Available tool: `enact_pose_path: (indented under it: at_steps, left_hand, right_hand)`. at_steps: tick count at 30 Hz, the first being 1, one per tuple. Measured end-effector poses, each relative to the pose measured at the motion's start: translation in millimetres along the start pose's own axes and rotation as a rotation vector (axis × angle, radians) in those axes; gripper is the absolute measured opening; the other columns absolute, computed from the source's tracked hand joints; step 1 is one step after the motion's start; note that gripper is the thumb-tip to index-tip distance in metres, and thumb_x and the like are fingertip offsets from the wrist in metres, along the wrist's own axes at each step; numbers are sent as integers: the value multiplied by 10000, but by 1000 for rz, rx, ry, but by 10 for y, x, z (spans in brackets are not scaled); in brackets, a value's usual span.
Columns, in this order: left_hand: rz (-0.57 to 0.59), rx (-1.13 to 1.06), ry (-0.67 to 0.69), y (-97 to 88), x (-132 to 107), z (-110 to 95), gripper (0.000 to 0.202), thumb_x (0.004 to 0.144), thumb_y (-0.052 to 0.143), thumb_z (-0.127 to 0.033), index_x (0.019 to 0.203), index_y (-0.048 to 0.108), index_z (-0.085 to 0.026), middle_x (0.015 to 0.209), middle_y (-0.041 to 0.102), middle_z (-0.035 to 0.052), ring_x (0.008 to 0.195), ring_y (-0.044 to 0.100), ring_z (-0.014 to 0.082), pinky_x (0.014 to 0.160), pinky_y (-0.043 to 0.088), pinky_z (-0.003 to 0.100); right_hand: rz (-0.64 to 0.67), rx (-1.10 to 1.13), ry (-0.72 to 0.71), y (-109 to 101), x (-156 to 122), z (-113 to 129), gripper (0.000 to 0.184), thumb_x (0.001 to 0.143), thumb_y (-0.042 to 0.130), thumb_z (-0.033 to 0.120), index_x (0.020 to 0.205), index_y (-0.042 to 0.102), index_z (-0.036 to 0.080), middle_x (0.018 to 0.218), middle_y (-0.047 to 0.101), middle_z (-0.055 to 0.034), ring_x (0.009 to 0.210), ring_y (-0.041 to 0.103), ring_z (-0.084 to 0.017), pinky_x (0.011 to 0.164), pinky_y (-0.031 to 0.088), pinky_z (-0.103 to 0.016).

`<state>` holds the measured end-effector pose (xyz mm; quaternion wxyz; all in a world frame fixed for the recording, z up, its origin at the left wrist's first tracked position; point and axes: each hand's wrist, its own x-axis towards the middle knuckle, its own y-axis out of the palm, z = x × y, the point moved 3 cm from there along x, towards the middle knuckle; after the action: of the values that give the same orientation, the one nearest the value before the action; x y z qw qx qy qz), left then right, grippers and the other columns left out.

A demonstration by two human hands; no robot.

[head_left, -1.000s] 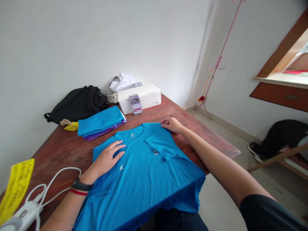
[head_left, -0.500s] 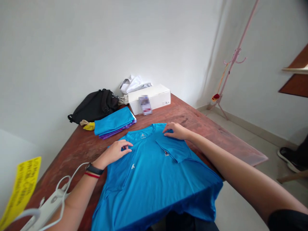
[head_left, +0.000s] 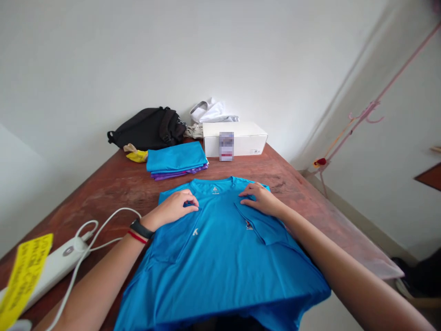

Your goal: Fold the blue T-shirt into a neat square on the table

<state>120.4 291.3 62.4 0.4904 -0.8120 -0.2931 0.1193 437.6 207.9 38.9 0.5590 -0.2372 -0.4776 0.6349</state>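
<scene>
A blue T-shirt (head_left: 220, 257) lies front up on the table, collar away from me. Both its sleeves are folded inward over the chest, and the lower hem hangs over the near table edge. On the left shoulder area rests my left hand (head_left: 177, 207), its fingers bent and thumb a little apart from them. My right hand (head_left: 260, 198) touches the right shoulder, fingers loosely curved and spread on the cloth. Neither hand grips the fabric as far as I can see. Small white logos show on the chest and inside the collar.
Behind the shirt is a folded stack of blue and purple clothes (head_left: 177, 156). A black bag (head_left: 144, 128), yellow item (head_left: 137, 156) and white box (head_left: 253, 138) stand farther back. A power strip (head_left: 65, 257) with white cables lies left. A pink coat stand (head_left: 370, 110) is at right.
The camera view has turned, so the scene sits differently in the picture. Both hands stay at the shirt's shoulders, with the fingers shifting only slightly. The shirt keeps its folded-in sleeves.
</scene>
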Motion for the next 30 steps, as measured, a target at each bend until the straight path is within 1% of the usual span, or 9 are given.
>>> enact_pose_path:
  at_steps: [9, 12, 14, 17, 20, 22, 25, 27, 30]
  left_hand:
    - [-106, -66, 27, 14, -16, 8, 265, 934, 592, -442, 898, 741, -226, 954, 719, 34, 895, 660, 215, 826, 479, 314]
    - [-124, -58, 19, 49, 6, 17, 267, 935, 578, -435, 881, 729, -221, 940, 731, 37, 896, 672, 217, 832, 490, 318]
    - [-130, -17, 12, 78, 8, 9, 261, 935, 579, -425, 871, 729, -222, 947, 721, 42, 894, 672, 219, 842, 500, 326]
    - [-168, 62, 1, 123, -24, -26, 250, 932, 601, -433, 974, 734, -225, 1080, 699, 67, 1019, 659, 253, 930, 503, 372]
    - [-223, 124, 7, 195, -80, -59, 401, 941, 599, -507, 1230, 685, -243, 1385, 600, 101, 1287, 554, 315, 1095, 431, 452]
    - [-212, 151, 28, 273, -109, -67, 537, 951, 559, -585, 1383, 604, -270, 1560, 462, 95, 1444, 404, 350, 1179, 336, 504]
    - [-141, 169, 47, 396, -127, -56, 664, 954, 481, -674, 1517, 462, -323, 1658, 308, 62, 1537, 209, 369, 1224, 213, 568]
    - [-97, 176, 36, 448, -127, -40, 677, 957, 453, -691, 1547, 401, -364, 1674, 254, 49, 1546, 152, 380, 1221, 170, 608]
    - [-68, 182, 30, 478, -124, -18, 646, 961, 455, -681, 1547, 371, -420, 1681, 208, 35, 1545, 109, 402, 1204, 146, 659]
  right_hand:
    - [32, 36, -24, 62, 23, 63, 267, 958, 616, 452, 977, 770, 234, 1005, 718, -74, 983, 636, -256, 937, 484, -406]
    - [22, 68, -24, 87, 38, 59, 257, 961, 611, 440, 916, 758, 234, 984, 717, -67, 975, 644, -243, 933, 491, -391]
    - [-3, 78, -24, 95, 40, 53, 248, 956, 618, 445, 941, 752, 237, 1002, 715, -68, 988, 645, -244, 941, 496, -394]
    - [-37, 66, -14, 86, 22, 66, 283, 949, 618, 482, 1057, 741, 251, 1083, 705, -79, 1056, 636, -266, 973, 500, -427]
    - [-18, 29, -12, 81, -16, 130, 364, 959, 587, 523, 1197, 713, 277, 1246, 666, -93, 1203, 595, -295, 1050, 473, -468]
    - [50, -14, -34, 107, -45, 196, 480, 970, 555, 558, 1364, 627, 294, 1440, 569, -95, 1361, 494, -320, 1140, 399, -501]
    - [213, -99, -58, 193, -83, 275, 668, 994, 460, 624, 1580, 353, 322, 1670, 274, -57, 1545, 189, -349, 1235, 208, -575]
    - [299, -144, -51, 249, -97, 298, 706, 1008, 384, 651, 1619, 217, 339, 1705, 127, -24, 1567, 26, -345, 1243, 101, -613]
    - [351, -187, -39, 291, -99, 302, 723, 1012, 330, 672, 1628, 126, 353, 1705, 39, -5, 1561, -63, -333, 1235, 40, -633]
